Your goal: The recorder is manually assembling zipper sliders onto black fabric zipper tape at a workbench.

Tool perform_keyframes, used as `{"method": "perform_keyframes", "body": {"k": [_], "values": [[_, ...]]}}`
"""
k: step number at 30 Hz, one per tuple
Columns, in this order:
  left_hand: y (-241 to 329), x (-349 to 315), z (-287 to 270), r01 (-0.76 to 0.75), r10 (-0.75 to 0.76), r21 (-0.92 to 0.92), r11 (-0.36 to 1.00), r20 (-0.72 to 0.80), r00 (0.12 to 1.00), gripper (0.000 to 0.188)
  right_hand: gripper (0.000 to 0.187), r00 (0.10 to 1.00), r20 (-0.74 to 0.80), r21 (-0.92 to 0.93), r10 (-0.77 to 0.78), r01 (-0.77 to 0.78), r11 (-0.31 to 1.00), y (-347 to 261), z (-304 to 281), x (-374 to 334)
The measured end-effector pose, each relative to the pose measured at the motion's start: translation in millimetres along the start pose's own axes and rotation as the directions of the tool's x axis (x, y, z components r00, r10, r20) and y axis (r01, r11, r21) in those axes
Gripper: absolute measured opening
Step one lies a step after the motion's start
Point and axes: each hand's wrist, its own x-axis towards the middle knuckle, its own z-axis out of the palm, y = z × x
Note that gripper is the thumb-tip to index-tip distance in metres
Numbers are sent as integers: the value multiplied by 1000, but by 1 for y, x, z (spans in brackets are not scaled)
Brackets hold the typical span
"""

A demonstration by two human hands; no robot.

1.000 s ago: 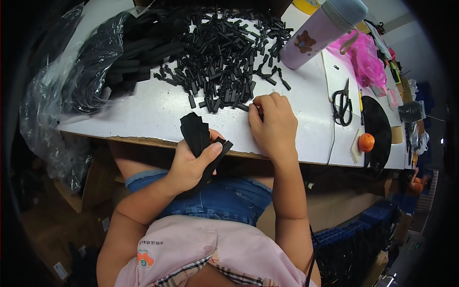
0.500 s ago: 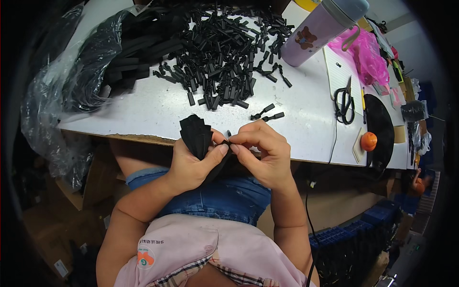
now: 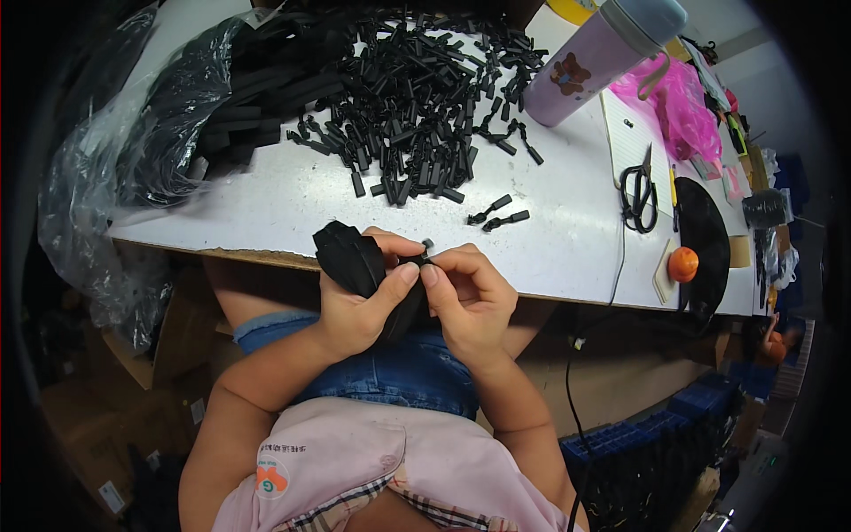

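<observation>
My left hand [image 3: 350, 315] is closed around a bundle of black fabric strips [image 3: 347, 257], whose ends fan out above the fist. Its thumb and forefinger pinch at a small dark piece. My right hand [image 3: 470, 306] meets them there, thumb and forefinger pressed together; what they grip is mostly hidden. A tiny greyish tip [image 3: 428, 245] pokes up between the two hands. Both are held just over the table's near edge. Beyond them lie two loose black cord pulls [image 3: 507, 220], and behind those spreads a large heap of similar pulls [image 3: 417, 115].
More black strips [image 3: 253, 115] lie in a clear plastic bag [image 3: 168, 133] on the left. At the right stand a lilac bottle [image 3: 576, 75], black scissors [image 3: 638, 191], a notebook [image 3: 620, 124] and a pink plastic bag [image 3: 687, 115]. An orange fruit [image 3: 683, 264] sits near a black cloth piece [image 3: 706, 239].
My right hand has turned and come lower and slightly left, its fingers now against the left fingertips. The bundle in my left hand has tipped left, and the greyish tip shows more.
</observation>
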Motion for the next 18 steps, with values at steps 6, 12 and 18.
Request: {"method": "perform_keyframes", "body": {"k": [6,12,18], "values": [[14,2,-6,216,-204,-163,963,85,975,16,5,919,260,377,296,-379,845,-3,-17,8],[12,2,-7,211,-194,-109,971,147,970,16,6,906,221,326,360,-417,849,-6,-16,5],[15,1,0,169,-161,-96,981,90,983,15,6,997,73,11,-11,11,1000,4,-5,-7]]}}
